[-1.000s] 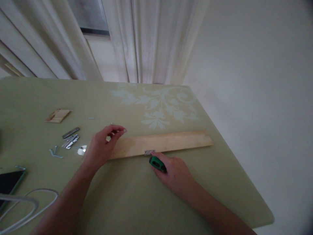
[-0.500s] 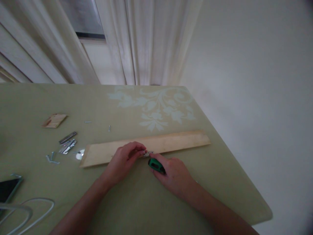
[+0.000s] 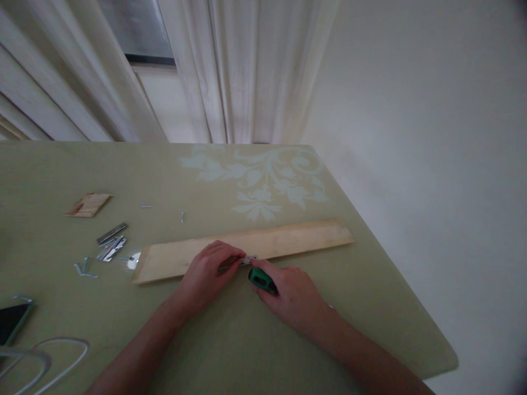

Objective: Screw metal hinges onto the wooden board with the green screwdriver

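Observation:
A long pale wooden board (image 3: 288, 237) lies across the table. At its near edge, around the middle, sits a small silver hinge (image 3: 249, 259). My left hand (image 3: 211, 269) rests over the board, thumb and fingertips pinched together at the hinge's left end; whatever is between them is too small to make out. My right hand (image 3: 290, 288) is wrapped around a green-and-black tool handle (image 3: 262, 280), whose working end is hidden. The right index fingertip reaches the hinge's right end.
Left of the board lie several metal hinges (image 3: 112, 248), a few screws (image 3: 85, 267) and a small wooden offcut (image 3: 89, 204). Two single screws (image 3: 183, 217) lie behind the board. A dark-screened device (image 3: 14, 322) and a white cable (image 3: 61, 339) occupy the near left.
My left fingers have lowered slightly and closed in at the hinge's left end. My right hand keeps the green handle in nearly the same spot. The view has shifted slightly.

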`<state>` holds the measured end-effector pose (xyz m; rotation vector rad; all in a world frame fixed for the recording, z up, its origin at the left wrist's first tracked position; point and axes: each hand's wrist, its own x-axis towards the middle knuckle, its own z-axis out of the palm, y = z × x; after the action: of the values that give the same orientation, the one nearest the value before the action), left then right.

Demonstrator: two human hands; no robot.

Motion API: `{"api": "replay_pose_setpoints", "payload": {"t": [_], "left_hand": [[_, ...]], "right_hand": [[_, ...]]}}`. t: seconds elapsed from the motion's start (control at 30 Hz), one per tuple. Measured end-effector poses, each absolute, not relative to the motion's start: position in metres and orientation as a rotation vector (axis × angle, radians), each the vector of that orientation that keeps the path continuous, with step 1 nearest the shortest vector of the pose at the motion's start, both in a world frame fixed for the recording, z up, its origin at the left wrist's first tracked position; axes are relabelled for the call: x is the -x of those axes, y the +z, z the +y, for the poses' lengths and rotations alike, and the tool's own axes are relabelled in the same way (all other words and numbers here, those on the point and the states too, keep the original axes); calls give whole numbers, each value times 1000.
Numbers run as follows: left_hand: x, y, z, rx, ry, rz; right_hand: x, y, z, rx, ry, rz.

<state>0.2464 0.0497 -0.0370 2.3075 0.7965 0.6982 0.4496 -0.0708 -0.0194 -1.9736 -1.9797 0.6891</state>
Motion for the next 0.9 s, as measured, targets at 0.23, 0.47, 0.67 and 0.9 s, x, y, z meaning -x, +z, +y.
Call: {"api": "replay_pose_setpoints", "payload": {"t": [0.23, 0.47, 0.67, 0.9], "left_hand": [[-246, -37, 50, -2256, 732, 775], [-248, -40, 51, -2149, 655, 876], [-249, -37, 52, -2108, 651, 891], [-250, -37, 51, -1990, 666, 892]], "right_hand": [[-453, -14, -72, 1883, 739, -1890], [-471, 33, -79, 1270, 727, -1234], [-461, 85, -40, 1370, 514, -1508], [-437, 100, 4, 1424, 369, -1734]]}}
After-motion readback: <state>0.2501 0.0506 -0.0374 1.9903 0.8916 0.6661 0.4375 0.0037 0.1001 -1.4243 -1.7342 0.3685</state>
